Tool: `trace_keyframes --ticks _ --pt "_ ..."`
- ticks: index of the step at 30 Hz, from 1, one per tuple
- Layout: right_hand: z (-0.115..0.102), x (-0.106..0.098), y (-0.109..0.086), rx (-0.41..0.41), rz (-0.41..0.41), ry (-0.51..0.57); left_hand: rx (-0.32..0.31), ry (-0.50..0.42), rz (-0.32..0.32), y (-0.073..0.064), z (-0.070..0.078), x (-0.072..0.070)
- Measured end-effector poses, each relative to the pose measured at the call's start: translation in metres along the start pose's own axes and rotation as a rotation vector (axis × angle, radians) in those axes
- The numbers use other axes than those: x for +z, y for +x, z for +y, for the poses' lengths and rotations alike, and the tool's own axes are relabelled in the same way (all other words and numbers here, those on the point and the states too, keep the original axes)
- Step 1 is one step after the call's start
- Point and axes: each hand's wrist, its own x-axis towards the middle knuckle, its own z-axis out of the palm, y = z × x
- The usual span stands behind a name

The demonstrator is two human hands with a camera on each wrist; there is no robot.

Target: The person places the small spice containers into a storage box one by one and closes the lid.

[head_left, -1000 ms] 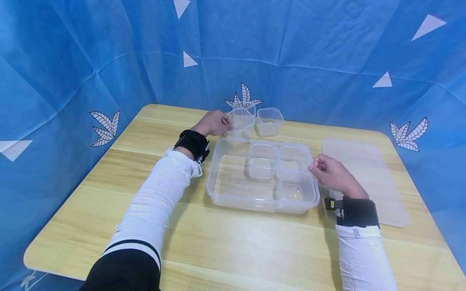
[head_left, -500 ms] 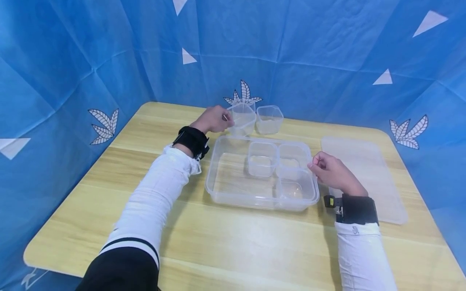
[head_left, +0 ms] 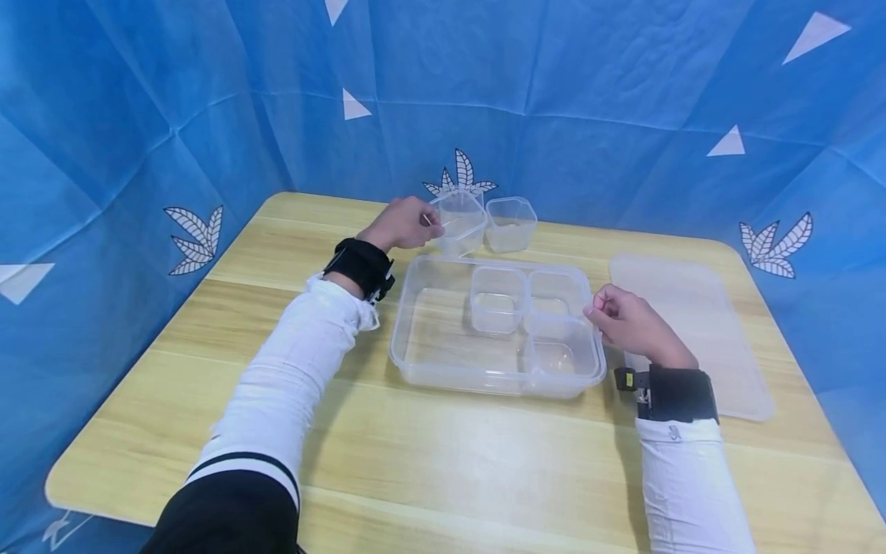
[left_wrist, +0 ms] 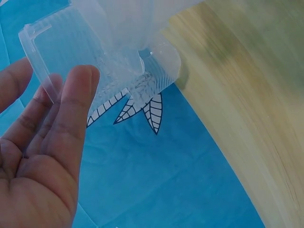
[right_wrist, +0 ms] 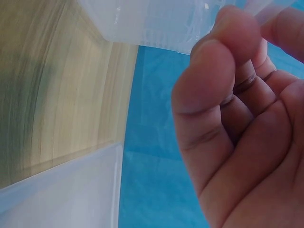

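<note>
My left hand [head_left: 404, 223] pinches the rim of a small clear plastic container [head_left: 461, 225] at the back of the table. In the left wrist view, that container [left_wrist: 66, 42] is tilted, with the thumb and fingers on either side of its rim. Nearer stands a large clear plastic box [head_left: 443, 378] with three small containers in its right part, one of them at the front right corner [head_left: 562, 358]. My right hand [head_left: 633, 327] grips the box's right rim with curled fingers; the right wrist view shows the box's wall [right_wrist: 152, 23] beside the fingertips.
Another small clear container [head_left: 511, 225] stands right of the held one. Behind the held one, a further clear container is mostly hidden. A flat translucent lid [head_left: 692, 308] lies on the wooden table [head_left: 443, 477] at the right. A blue curtain [head_left: 588, 61] hangs behind.
The left hand has raised its small container slightly, and it now covers more of the one behind. The right hand and the large box stay in place; the view has shifted a little.
</note>
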Motion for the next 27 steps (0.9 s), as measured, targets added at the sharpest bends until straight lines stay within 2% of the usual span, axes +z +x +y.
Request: trace_keyframes --ticks 27 --pt "-0.0015 0.0001 -0.0014 -0.012 0.001 0.010 -0.005 -0.002 0.016 -0.0062 0.0099 -0.0071"
